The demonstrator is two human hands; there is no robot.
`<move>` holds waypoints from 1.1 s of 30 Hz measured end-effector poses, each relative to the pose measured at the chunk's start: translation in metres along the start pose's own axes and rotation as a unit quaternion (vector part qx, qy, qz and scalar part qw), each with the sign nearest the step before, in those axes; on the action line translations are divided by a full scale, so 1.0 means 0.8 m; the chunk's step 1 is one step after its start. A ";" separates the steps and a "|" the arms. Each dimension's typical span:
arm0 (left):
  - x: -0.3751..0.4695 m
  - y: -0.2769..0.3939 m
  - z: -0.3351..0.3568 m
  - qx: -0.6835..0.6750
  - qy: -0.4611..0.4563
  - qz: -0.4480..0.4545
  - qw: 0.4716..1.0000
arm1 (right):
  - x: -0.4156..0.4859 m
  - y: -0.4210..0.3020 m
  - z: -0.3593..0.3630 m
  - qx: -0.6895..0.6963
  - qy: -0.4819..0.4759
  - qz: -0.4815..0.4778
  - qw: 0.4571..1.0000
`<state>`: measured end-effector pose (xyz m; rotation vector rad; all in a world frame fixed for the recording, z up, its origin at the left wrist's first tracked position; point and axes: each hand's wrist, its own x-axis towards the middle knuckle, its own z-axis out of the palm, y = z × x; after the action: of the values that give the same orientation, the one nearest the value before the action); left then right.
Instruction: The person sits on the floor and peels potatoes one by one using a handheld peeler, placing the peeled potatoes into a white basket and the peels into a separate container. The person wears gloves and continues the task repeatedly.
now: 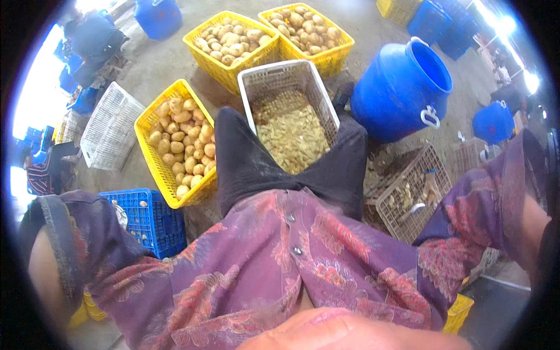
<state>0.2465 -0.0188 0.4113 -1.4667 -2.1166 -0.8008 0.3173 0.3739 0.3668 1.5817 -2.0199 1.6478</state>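
Both of my hands are out of view; only my raised forearms and patterned purple sleeves show at the left and right rims. Between my knees stands a white plastic crate [280,66] holding a layer of pale peelings or cut pieces [293,135]. Against my left thigh is a yellow plastic crate [144,135] full of whole potatoes [188,144]. Two more yellow crates, one at the top centre [258,57] and one behind it to the right [334,61], are heaped with potatoes too. Beyond my right knee is a large blue plastic barrel [385,96] with its mouth uncovered.
A greyish crate [393,221] with scraps sits beside my right hip. On my left are a blue crate [168,223] and a white crate [111,127] that seems tipped on its side. Another blue barrel [157,19] stands farther off. A person [94,43] is at upper left.
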 end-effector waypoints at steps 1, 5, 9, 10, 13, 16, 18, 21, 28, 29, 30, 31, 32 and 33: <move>-0.003 -0.001 0.000 0.005 0.001 -0.005 1.000 | 0.001 0.002 0.000 0.003 -0.001 -0.001 1.000; -0.009 -0.003 -0.006 0.024 -0.005 -0.022 0.999 | 0.007 0.012 -0.005 0.012 0.003 -0.013 1.000; -0.015 -0.016 0.005 0.045 0.001 -0.026 0.999 | 0.005 0.027 -0.004 0.007 -0.004 -0.013 1.000; -0.019 -0.017 0.008 0.053 0.008 -0.024 0.998 | 0.005 0.034 -0.003 0.003 -0.012 -0.016 1.000; -0.025 -0.020 0.013 0.059 -0.002 -0.031 0.998 | 0.006 0.037 0.003 0.009 -0.019 -0.014 1.000; -0.019 -0.025 0.014 0.079 -0.007 -0.034 0.996 | 0.009 0.048 -0.012 0.008 -0.018 -0.033 0.999; -0.022 -0.033 0.016 0.066 -0.003 -0.045 0.997 | 0.010 0.052 -0.015 0.004 -0.011 -0.022 1.000; -0.020 -0.028 0.004 0.067 -0.012 -0.065 0.996 | 0.013 0.060 -0.014 0.019 -0.001 -0.016 1.000; -0.013 -0.028 -0.011 0.076 -0.034 -0.087 0.993 | 0.013 0.066 -0.019 0.022 0.013 -0.013 1.000; -0.012 -0.029 -0.011 0.078 -0.036 -0.086 0.993 | 0.013 0.067 -0.020 0.020 0.012 -0.012 1.000; -0.012 -0.029 -0.010 0.077 -0.038 -0.087 0.992 | 0.013 0.067 -0.021 0.022 0.011 -0.012 1.000; -0.012 -0.030 -0.009 0.079 -0.039 -0.088 0.992 | 0.012 0.067 -0.021 0.022 0.012 -0.013 1.000; -0.012 -0.031 -0.011 0.081 -0.041 -0.088 0.992 | 0.011 0.070 -0.020 0.022 0.015 -0.013 1.000; -0.013 -0.031 -0.010 0.082 -0.041 -0.091 0.992 | 0.012 0.070 -0.021 0.022 0.015 -0.013 1.000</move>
<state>0.2268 -0.0380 0.4053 -1.2558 -2.3430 -0.6202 0.2634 0.3737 0.3420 1.5806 -1.9528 1.7089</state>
